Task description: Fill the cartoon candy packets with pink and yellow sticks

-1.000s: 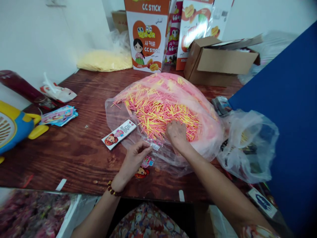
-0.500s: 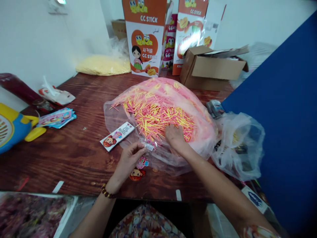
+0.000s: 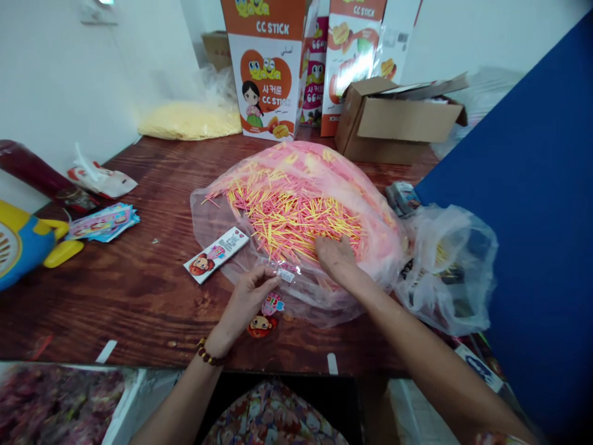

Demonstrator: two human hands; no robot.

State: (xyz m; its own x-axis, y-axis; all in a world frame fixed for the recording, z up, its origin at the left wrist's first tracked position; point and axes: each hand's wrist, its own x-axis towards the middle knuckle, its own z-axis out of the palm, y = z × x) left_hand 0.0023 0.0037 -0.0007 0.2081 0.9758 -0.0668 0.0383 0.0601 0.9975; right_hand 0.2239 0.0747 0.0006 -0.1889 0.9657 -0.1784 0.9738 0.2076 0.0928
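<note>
A large clear plastic bag (image 3: 208, 210) lies open on the wooden table (image 3: 139, 290), heaped with thin pink and yellow sticks (image 3: 291, 210). My right hand (image 3: 337, 258) rests palm down in the near side of the heap, its fingers curled among the sticks. My left hand (image 3: 248, 295) is closed in a pinch on a small printed packet (image 3: 271, 306) at the bag's near edge. Another printed packet (image 3: 216, 253) lies flat on the table to the left of the bag.
Tall orange "CC STICK" cartons (image 3: 262, 62) and an open cardboard box (image 3: 398, 117) stand at the back. A crumpled clear bag (image 3: 447, 266) and a blue panel (image 3: 532, 185) are on the right. Loose packets (image 3: 104, 221), a yellow and blue toy (image 3: 23, 244) lie left.
My right hand has shifted slightly right within the sticks. My left hand keeps its pinch on the packet in much the same place.
</note>
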